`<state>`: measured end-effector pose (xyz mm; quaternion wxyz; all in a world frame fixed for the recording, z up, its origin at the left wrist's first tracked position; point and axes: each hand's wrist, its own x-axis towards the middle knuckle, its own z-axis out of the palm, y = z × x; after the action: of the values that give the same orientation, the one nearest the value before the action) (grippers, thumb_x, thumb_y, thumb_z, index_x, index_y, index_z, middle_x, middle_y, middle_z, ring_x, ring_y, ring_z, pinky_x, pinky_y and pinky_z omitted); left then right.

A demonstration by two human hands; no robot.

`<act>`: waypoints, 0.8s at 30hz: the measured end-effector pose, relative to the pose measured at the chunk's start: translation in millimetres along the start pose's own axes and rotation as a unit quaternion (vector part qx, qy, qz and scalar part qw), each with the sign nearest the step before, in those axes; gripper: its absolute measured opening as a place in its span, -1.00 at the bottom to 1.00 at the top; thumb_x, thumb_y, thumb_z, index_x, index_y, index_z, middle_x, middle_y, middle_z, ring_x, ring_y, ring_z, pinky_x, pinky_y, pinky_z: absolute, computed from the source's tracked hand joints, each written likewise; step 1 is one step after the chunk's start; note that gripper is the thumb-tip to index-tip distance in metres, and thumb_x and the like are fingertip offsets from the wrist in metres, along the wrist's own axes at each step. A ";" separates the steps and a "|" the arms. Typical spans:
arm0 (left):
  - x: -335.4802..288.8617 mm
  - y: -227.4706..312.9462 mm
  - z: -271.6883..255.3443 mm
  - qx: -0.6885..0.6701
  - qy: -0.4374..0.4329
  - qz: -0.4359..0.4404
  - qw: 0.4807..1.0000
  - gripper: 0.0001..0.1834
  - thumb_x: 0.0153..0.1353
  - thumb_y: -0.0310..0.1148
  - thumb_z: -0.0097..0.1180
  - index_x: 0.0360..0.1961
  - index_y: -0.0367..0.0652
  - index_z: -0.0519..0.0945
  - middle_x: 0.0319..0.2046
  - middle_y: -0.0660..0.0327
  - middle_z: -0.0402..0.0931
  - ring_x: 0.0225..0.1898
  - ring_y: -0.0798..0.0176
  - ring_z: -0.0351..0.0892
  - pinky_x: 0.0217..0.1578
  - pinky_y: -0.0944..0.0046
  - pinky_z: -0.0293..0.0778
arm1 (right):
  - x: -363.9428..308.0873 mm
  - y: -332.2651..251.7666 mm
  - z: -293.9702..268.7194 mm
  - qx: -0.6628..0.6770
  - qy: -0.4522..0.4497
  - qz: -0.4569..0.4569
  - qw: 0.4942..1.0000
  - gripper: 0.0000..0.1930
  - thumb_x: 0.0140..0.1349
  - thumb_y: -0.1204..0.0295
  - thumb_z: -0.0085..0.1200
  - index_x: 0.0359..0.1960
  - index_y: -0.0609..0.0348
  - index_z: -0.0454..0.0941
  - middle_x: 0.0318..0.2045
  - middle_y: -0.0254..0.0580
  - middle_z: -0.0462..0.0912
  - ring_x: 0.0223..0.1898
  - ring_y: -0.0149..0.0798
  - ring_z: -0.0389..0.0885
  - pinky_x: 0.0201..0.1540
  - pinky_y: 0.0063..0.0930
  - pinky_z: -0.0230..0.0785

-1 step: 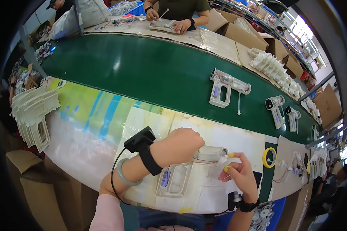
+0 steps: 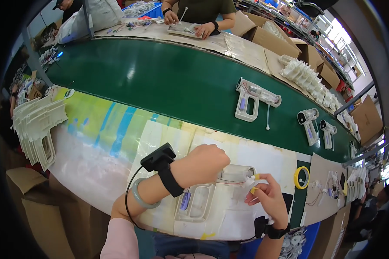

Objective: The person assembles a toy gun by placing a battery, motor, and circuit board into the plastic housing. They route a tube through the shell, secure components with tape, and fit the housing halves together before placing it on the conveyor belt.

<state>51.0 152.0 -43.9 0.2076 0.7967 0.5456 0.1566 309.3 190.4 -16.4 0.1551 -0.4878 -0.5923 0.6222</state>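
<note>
Since the earlier frame, both wrists have dipped very slightly and the right hand [image 2: 270, 198] has shifted a little; the white pistol-shaped housing [image 2: 197, 218] has stayed put. It lies flat on the table [image 2: 155, 207] in front of the person, a purple part [image 2: 185, 201] in its handle, red wires [image 2: 230, 181] along its barrel. The right hand's yellow-tipped finger and thumb look pinched on a small white part [image 2: 249, 181] at the barrel's end, though glare blurs that contact. The left hand [image 2: 206, 162] arches over the housing, fingers hidden, so I cannot tell whether they grip. If that hold is loose, sideways force could skid the housing; slack wires could get trapped under the white part, or smooth fingertips could let it slip.
</note>
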 end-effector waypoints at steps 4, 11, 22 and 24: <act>4.0 0.7 16.2 -0.018 0.041 0.017 0.999 -0.80 -0.10 -0.56 0.15 -0.37 -0.22 0.51 -0.42 0.07 0.53 -0.28 -0.07 0.56 -0.28 -0.01 0.48 | -2.2 1.6 2.2 -0.057 0.017 0.028 0.998 -0.68 0.22 0.66 -0.09 0.02 0.25 0.34 -0.55 -0.18 0.58 -0.60 -0.39 0.55 -0.62 -0.54 0.40; 9.9 8.2 23.2 -0.015 0.057 0.038 0.998 -0.78 -0.12 -0.55 0.18 -0.37 -0.23 0.50 -0.39 0.09 0.49 -0.22 -0.03 0.57 -0.25 0.04 0.53 | 3.7 24.6 4.5 -0.055 0.027 -0.054 0.997 -0.73 0.18 0.70 0.05 -0.09 0.22 0.39 -0.62 -0.49 0.40 -0.59 -0.63 0.31 -0.54 -0.71 0.10; 8.7 12.9 18.4 -0.006 0.145 0.079 0.986 -0.88 -0.14 -0.55 0.18 -0.48 -0.21 0.56 -0.22 0.13 0.41 -0.12 0.10 0.46 -0.22 0.13 0.44 | 5.0 20.6 9.7 -0.033 0.050 -0.029 0.998 -0.69 0.29 0.60 -0.03 0.05 0.23 0.26 -0.60 -0.32 0.51 -0.66 -0.56 0.36 -0.65 -0.68 0.13; 5.9 17.2 18.3 -0.002 0.139 0.086 0.987 -0.88 -0.14 -0.55 0.17 -0.48 -0.22 0.57 -0.21 0.13 0.40 -0.09 0.12 0.43 -0.21 0.13 0.39 | 3.6 19.0 13.8 -0.022 0.060 -0.014 0.998 -0.66 0.33 0.57 -0.07 0.11 0.22 0.21 -0.59 -0.25 0.55 -0.70 -0.53 0.37 -0.69 -0.67 0.13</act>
<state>75.7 149.2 -51.0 0.1173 0.8104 0.4986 0.2843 303.9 180.4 -37.3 0.1880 -0.5193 -0.6022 0.5766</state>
